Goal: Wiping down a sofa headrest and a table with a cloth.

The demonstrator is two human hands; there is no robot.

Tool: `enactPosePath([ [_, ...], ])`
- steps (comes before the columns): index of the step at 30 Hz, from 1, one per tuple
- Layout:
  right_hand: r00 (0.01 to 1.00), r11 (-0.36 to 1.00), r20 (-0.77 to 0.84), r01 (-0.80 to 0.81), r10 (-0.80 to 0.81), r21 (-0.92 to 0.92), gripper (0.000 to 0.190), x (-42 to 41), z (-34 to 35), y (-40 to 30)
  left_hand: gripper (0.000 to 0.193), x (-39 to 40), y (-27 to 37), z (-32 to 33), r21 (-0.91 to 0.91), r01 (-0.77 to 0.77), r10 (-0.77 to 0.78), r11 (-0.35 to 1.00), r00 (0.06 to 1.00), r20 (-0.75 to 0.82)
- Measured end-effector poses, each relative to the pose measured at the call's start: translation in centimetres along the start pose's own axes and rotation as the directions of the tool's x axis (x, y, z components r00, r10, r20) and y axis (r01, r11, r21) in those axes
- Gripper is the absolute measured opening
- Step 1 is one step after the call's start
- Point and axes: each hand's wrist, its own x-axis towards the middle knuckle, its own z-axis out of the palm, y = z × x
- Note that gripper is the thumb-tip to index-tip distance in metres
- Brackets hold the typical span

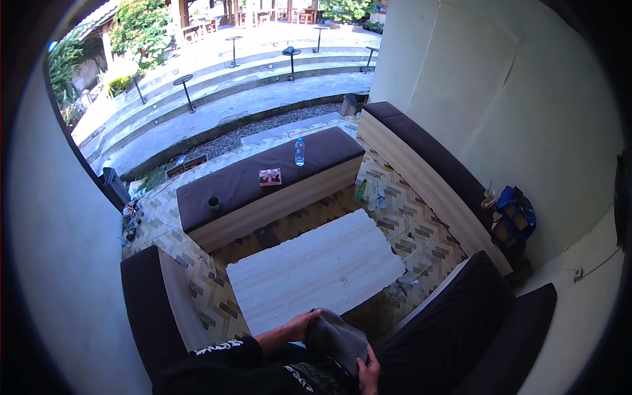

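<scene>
Between my two hands, close to my body, a dark grey cloth [340, 338] is stretched out. My left hand [302, 325] grips its upper left edge, thumb on top. At the lower right corner my right hand [369, 371] pinches the cloth between thumb and fingers. Just beyond the cloth stands a low table with a pale wood-grain top [316, 269], and my left hand is over its near edge. What lies under the cloth is hidden.
A dark-cushioned bench [237, 185] across the table carries a black cup [214, 203], a tissue box [270, 177] and a water bottle [299, 152]. A green bottle [362, 189] is on the floor. Beside me is a dark sofa [444, 316]; a blue bag [513, 217] sits by the wall.
</scene>
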Motion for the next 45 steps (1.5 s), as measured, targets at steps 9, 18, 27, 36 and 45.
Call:
enactPosePath([
  [9, 0.932, 0.987, 0.358, -0.004, 0.063, -0.164, 0.064, 4.0, 1.3, 2.5, 0.047, 0.5, -7.1, -7.3, 0.357, 0.042, 0.126, 0.933, 0.891, -0.435],
  [18, 0.862, 0.927, 0.466, 0.32, -0.198, -0.198, 0.058, 10.9, 7.3, -2.0, 0.034, 1.1, -2.5, -8.0, 0.458, -0.425, 0.618, 0.78, 0.636, -0.461],
  [27, 0.907, 0.694, 0.42, 0.272, 0.047, -0.666, 0.06, 9.2, 3.7, 14.0, 0.048, 1.4, -12.8, -19.8, 0.629, 0.278, 0.362, 0.727, 0.622, -0.694],
  [36, 0.789, 0.505, 0.023, -0.37, 0.614, -0.78, 0.046, -2.7, -12.6, 28.6, 0.044, -8.6, -20.2, -19.5, 0.579, 0.435, 0.076, 0.689, 0.752, -0.655],
  [45, 0.654, 0.517, -0.122, -0.686, 0.747, -0.513, 0.045, -0.4, -9.1, 25.7, 0.041, -8.0, -17.2, -18.1, 0.612, 0.214, 0.251, 0.761, 0.773, -0.583],
])
